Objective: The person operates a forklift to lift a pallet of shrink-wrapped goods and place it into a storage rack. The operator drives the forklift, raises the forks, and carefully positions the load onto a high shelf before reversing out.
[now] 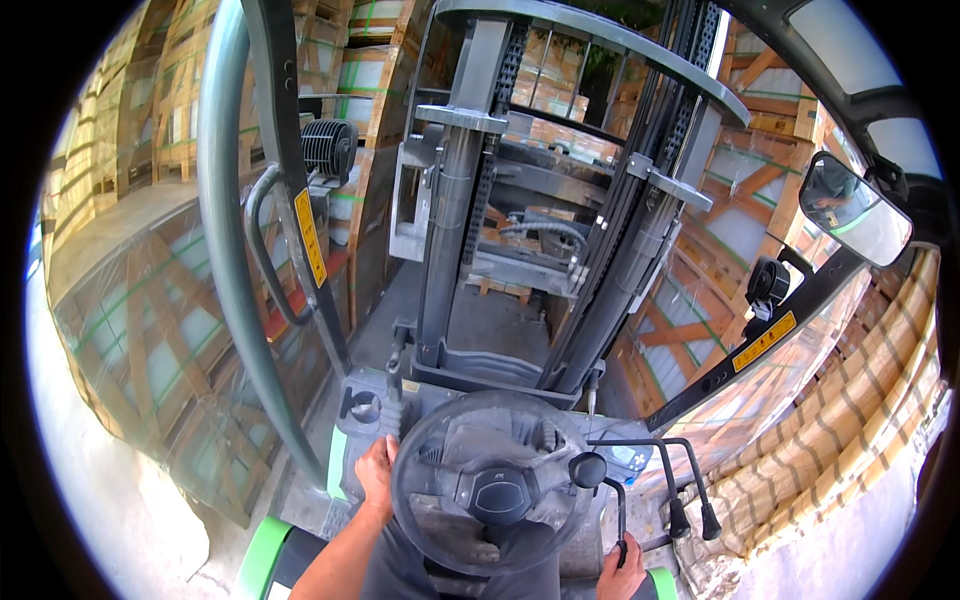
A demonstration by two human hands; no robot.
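I have the steering wheel [500, 494] in the middle of my view, its round black knob [587, 469] at the right. My left hand [376, 473] is at the rim's left side, fingers curled; I cannot tell how firmly they grip. My right hand [622, 574] is closed around a black lever [622, 508]. 2 taller levers [679, 518] stand right of it. Ahead rises the mast [452, 210], wrapped crates [150, 335] on both sides.

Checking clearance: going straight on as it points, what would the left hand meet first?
Probably the grey ridged lever boot ahead, though the steering wheel rim is close beside the left hand; depth is unclear.
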